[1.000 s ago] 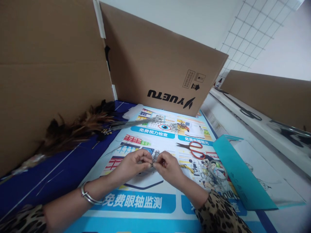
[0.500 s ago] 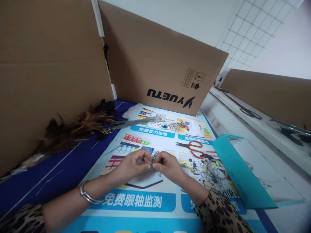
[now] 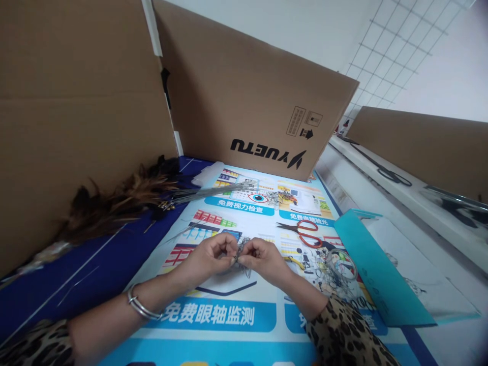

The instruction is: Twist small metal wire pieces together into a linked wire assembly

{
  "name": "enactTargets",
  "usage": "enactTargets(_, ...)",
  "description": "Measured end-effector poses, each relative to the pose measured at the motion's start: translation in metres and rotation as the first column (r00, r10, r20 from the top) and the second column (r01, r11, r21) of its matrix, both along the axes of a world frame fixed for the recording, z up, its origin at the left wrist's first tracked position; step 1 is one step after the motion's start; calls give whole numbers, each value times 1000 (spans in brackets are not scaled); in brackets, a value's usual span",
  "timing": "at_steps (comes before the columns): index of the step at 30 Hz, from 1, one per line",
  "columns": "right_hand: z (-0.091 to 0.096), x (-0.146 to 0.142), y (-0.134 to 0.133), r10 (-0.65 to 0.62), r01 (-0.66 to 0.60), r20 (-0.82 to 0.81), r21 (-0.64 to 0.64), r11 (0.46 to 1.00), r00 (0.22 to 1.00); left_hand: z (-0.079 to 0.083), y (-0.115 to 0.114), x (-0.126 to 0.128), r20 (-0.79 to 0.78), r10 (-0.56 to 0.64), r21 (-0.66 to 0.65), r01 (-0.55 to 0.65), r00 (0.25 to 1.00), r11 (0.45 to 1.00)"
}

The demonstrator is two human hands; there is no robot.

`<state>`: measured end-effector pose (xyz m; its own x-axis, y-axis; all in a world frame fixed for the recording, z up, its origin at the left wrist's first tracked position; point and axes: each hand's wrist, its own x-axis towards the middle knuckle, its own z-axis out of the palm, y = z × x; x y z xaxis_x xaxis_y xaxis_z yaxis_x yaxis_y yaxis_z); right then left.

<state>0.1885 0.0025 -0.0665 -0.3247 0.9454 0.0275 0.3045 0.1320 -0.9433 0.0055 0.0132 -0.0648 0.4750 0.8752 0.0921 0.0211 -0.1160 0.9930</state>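
My left hand [image 3: 208, 258] and my right hand [image 3: 263, 259] meet over a printed poster [image 3: 229, 315], fingertips pinched together on a small cluster of thin metal wire pieces [image 3: 241, 247]. Both hands are closed on it, thumbs against forefingers. A silver bangle [image 3: 139, 306] sits on my left wrist. Red-handled scissors [image 3: 305, 231] lie just right of my right hand. A roll of clear tape [image 3: 340, 265] rests among small metal rings further right.
Brown feathers [image 3: 114, 203] with long wire stems [image 3: 206, 192] lie at the left on the blue tabletop [image 3: 76, 274]. Cardboard panels [image 3: 247, 101] stand behind and to the left. A teal folder [image 3: 366, 274] lies at the right, beside a white ledge.
The hands stay joined at the wire cluster, shifting only slightly; the fingers work at it with small movements. The view has tilted a little.
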Motion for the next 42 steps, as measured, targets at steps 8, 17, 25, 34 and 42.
enactTargets(8, 2, -1, -2, -30, 15, 111, 130, 991, 993, 4, -2, 3, 38, -1, -67, 3, 999, 998)
enactTargets(17, 11, -10, -11, -119, 30, 219, 371, 928, 968, -2, -2, 5, 8, 124, -14, -124, 992, 992)
enactTargets(25, 11, -13, -21, -205, -14, 326, 560, 829, 923, 9, -15, 7, -228, 252, 362, -158, 941, 918)
enactTargets(34, 10, -17, -25, -232, 13, 343, 537, 844, 910, 9, -20, 10, -268, 273, 390, -155, 924, 908)
enactTargets(42, 8, -15, -16, -213, 96, 271, 387, 917, 939, 17, -29, 16, -233, 281, 336, -194, 931, 922)
